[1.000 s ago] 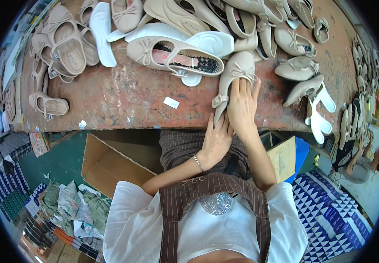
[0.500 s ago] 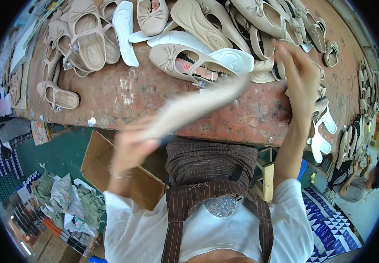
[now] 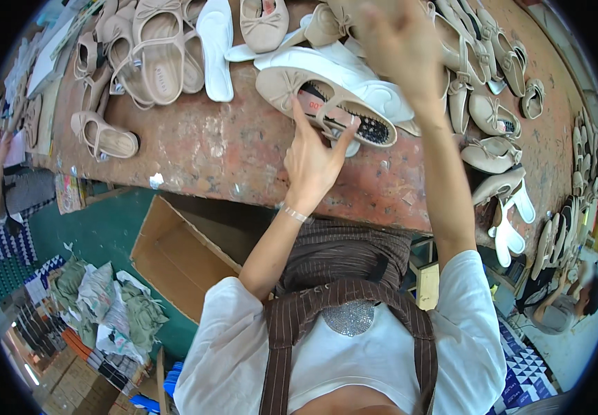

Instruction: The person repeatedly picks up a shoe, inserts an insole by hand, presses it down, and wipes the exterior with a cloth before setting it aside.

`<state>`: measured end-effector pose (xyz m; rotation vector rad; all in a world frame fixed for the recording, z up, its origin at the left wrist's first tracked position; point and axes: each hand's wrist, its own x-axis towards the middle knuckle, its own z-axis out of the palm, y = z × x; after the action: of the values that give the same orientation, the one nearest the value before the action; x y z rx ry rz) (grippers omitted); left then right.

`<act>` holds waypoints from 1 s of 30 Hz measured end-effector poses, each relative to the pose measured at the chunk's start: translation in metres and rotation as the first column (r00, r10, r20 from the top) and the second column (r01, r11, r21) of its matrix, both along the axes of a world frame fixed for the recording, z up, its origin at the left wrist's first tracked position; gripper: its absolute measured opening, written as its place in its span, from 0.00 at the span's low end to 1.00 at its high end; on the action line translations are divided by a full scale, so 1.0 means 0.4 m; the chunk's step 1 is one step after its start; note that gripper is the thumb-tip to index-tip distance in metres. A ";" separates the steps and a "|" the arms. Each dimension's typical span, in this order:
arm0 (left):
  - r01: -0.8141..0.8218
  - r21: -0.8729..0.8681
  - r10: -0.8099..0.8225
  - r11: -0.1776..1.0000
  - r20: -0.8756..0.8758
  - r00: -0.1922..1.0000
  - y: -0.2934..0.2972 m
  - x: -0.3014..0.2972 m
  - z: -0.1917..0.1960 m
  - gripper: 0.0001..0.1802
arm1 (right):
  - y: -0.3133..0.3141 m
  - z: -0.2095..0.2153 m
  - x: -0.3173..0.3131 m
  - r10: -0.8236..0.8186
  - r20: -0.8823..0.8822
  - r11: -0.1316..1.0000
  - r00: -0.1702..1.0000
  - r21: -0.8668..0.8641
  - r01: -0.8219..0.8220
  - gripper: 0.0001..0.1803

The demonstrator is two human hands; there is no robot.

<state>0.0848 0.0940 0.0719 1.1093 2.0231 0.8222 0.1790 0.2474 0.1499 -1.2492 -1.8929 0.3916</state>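
Observation:
A beige shoe (image 3: 276, 84) with a bow and a strap lies near the middle of the table. Its inside shows a pink board with red marks and a dark, ridged heel area. My left hand (image 3: 313, 162) grips the shoe's near side, thumb and forefinger along the opening. Farther off, my right hand (image 3: 399, 52) reaches over the pile of shoes and is smeared by motion. Whether it holds anything cannot be made out. White shoe-shaped insoles (image 3: 299, 62) lie just behind the gripped shoe, and another white insole (image 3: 216, 59) stands out to the left.
Finished-looking beige shoes (image 3: 160, 62) crowd the table's left; more shoes (image 3: 492, 114) fill the right. White insoles (image 3: 510, 228) hang near the right edge. Below the table stands an open cardboard box (image 3: 181, 256). Another person (image 3: 568, 304) sits at the far right.
My left hand has moved right and up onto the shoe; the long beige piece it held is out of it. My right hand has moved left and farther over the pile.

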 end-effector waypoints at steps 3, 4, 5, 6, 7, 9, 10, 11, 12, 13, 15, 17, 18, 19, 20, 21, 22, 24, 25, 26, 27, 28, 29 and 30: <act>-0.120 0.262 0.113 0.957 0.042 0.993 -0.015 0.013 -0.072 0.48 | -0.093 0.161 0.087 0.201 -0.521 0.974 0.829 0.198 -0.111 0.42; -0.094 0.347 0.083 0.933 0.046 0.995 -0.017 0.019 -0.060 0.44 | -0.066 0.148 0.235 0.104 -0.582 0.995 0.806 0.053 -0.090 0.25; -0.093 0.418 0.087 0.903 0.034 0.996 -0.032 0.002 -0.045 0.40 | -0.091 0.170 0.298 0.124 -0.618 0.988 0.776 0.002 -0.156 0.30; -0.083 0.336 0.043 0.938 0.125 0.991 -0.045 -0.016 0.013 0.34 | -0.133 0.189 0.356 0.130 -0.652 0.975 0.747 -0.052 -0.215 0.35; 0.032 0.413 -0.025 0.910 -0.021 0.999 -0.067 -0.052 0.015 0.32 | -0.172 0.175 0.409 0.218 -0.736 0.937 0.640 -0.027 -0.349 0.34; 0.222 0.347 -0.238 0.911 0.005 0.971 -0.101 -0.073 0.115 0.30 | -0.256 0.130 0.502 0.212 -0.573 0.951 0.792 -0.067 -0.302 0.30; 0.365 0.373 -0.364 0.853 -0.076 0.928 -0.110 -0.076 0.150 0.29 | -0.302 0.095 0.557 0.103 -0.600 0.971 0.793 -0.113 -0.211 0.25; 0.462 0.420 -0.447 0.781 -0.141 0.883 -0.106 -0.070 0.159 0.30 | -0.351 0.053 0.644 -0.007 -0.589 0.986 0.808 -0.140 -0.093 0.17; 0.558 0.456 -0.526 0.693 -0.210 0.824 -0.092 -0.061 0.159 0.30 | -0.400 0.047 0.693 -0.031 -0.657 0.954 0.753 -0.244 -0.174 0.15; 0.641 0.357 -0.603 0.680 -0.225 0.765 -0.083 -0.047 0.162 0.31 | -0.445 0.038 0.722 -0.066 -0.718 0.906 0.693 -0.335 -0.261 0.14; 0.779 0.278 -0.672 0.563 -0.395 0.626 -0.064 -0.015 0.107 0.31 | -0.498 -0.026 0.717 -0.288 -0.471 0.919 0.834 -0.380 0.103 0.10; 0.836 0.265 -0.696 0.481 -0.464 0.548 -0.056 0.021 0.040 0.30 | -0.523 -0.035 0.642 -0.326 -0.552 0.852 0.768 -0.523 -0.014 0.25; 0.847 0.253 -0.671 0.468 -0.523 0.526 -0.067 0.025 -0.002 0.30 | -0.507 -0.066 0.595 -0.235 -0.688 0.877 0.687 -0.454 -0.155 0.30; 0.836 0.225 -0.590 0.500 -0.618 0.520 -0.070 0.025 -0.036 0.26 | -0.517 -0.074 0.578 -0.281 -0.710 0.852 0.646 -0.495 -0.173 0.32; 0.772 0.294 -0.472 0.564 -0.652 0.593 -0.080 0.024 -0.052 0.23 | -0.530 -0.084 0.588 -0.241 -0.689 0.830 0.684 -0.512 -0.222 0.32; 0.702 0.365 -0.348 0.612 -0.673 0.653 -0.093 0.021 -0.058 0.20 | -0.547 -0.094 0.596 -0.204 -0.668 0.805 0.716 -0.531 -0.266 0.32; 0.624 0.401 -0.245 0.671 -0.675 0.696 -0.114 0.016 -0.052 0.16 | -0.554 -0.105 0.605 -0.136 -0.436 0.836 0.890 -0.532 -0.134 0.31; 0.319 0.456 -0.114 0.831 -0.423 0.899 -0.185 0.013 -0.047 0.17 | -0.560 -0.118 0.590 -0.027 0.084 0.933 0.996 -0.355 0.055 0.29; 0.259 0.380 -0.071 0.888 -0.443 0.894 -0.219 0.001 -0.054 0.19 | -0.559 -0.119 0.573 0.013 0.258 0.959 0.966 -0.278 0.061 0.30; 0.178 0.322 -0.053 0.930 -0.361 0.931 -0.250 0.000 -0.061 0.19 | -0.553 -0.129 0.558 0.070 0.433 0.978 0.899 -0.207 0.023 0.30; 0.102 0.253 -0.030 0.962 -0.272 0.962 -0.271 0.010 -0.066 0.20 | -0.549 -0.129 0.545 0.106 0.597 0.989 0.795 -0.143 -0.025 0.30; -0.016 0.176 0.028 0.984 -0.066 0.997 -0.283 0.022 -0.083 0.23 | -0.534 -0.124 0.521 0.101 0.629 0.994 0.771 -0.103 -0.047 0.27; 0.000 0.198 0.009 0.980 -0.049 0.999 -0.279 0.042 -0.083 0.24 | -0.519 -0.144 0.516 0.153 0.570 0.988 0.808 -0.109 -0.111 0.24; 0.014 0.221 -0.007 0.975 -0.035 0.999 -0.274 0.059 -0.083 0.26 | -0.501 -0.169 0.512 0.208 0.507 0.978 0.837 -0.109 -0.177 0.22</act>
<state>0.1083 -0.0157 0.0389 1.2627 1.9867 1.0502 0.3837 0.0469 0.0823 -1.2939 -2.4962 0.2256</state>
